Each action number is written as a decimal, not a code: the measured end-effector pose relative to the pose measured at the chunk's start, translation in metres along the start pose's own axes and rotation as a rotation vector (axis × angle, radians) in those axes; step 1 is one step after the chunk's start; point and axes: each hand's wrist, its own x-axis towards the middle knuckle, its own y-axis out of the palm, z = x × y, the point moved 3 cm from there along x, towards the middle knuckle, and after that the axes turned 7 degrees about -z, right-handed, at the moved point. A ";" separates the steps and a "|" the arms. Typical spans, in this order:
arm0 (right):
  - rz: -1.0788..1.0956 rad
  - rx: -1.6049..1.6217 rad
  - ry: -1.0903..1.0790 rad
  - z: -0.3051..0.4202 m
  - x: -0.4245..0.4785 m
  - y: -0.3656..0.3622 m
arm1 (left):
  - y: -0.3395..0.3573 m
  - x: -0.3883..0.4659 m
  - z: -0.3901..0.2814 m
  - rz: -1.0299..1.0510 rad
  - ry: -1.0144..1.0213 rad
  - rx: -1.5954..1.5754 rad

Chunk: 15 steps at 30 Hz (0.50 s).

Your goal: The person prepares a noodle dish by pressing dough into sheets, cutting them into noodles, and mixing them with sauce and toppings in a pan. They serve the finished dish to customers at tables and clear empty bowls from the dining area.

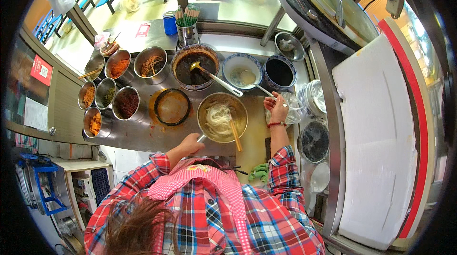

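Note:
My left hand (192, 144) grips the short handle of a metal pan (244, 126). Pale noodles (218, 116) lie in that pan, and a pair of wooden chopsticks (235, 133) leans out over its near rim. My right hand (277, 109) holds the pale handle of a ladle (263, 89). The ladle's cup rests in cloudy liquid inside a blue-and-white enamel bowl (227, 63). Left of that bowl, a larger enamel basin (177, 80) contains dark brown sauce, with a gold-headed ladle (217, 81) lying across it. A third enamel bowl (280, 72) of black liquid stands to the right.
Several steel cups on the left hold shredded orange vegetables (119, 68), dark red shreds (127, 103) and chopped greens (108, 96). A black ring (156, 107) lies on the stained counter. Plastic bags (293, 105) sit beside my right hand. A white board (378, 140) borders the right.

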 end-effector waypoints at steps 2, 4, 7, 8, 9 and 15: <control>0.008 -0.055 -0.066 0.015 -0.022 -0.005 | 0.010 0.008 -0.009 0.011 -0.007 -0.001; 0.042 -0.149 -0.076 0.027 -0.047 -0.014 | 0.018 0.019 -0.010 0.000 0.007 0.028; 0.162 -0.399 -0.161 0.032 -0.093 -0.029 | 0.025 0.027 -0.013 0.034 0.008 -0.023; 0.239 -0.477 -0.214 0.027 -0.108 -0.037 | 0.027 0.031 -0.012 0.017 0.007 0.008; 0.314 -0.552 -0.266 0.025 -0.119 -0.040 | 0.029 0.031 -0.015 0.032 0.008 0.014; 0.344 -0.913 -0.917 0.053 -0.121 -0.032 | 0.030 0.029 -0.013 0.075 -0.019 0.033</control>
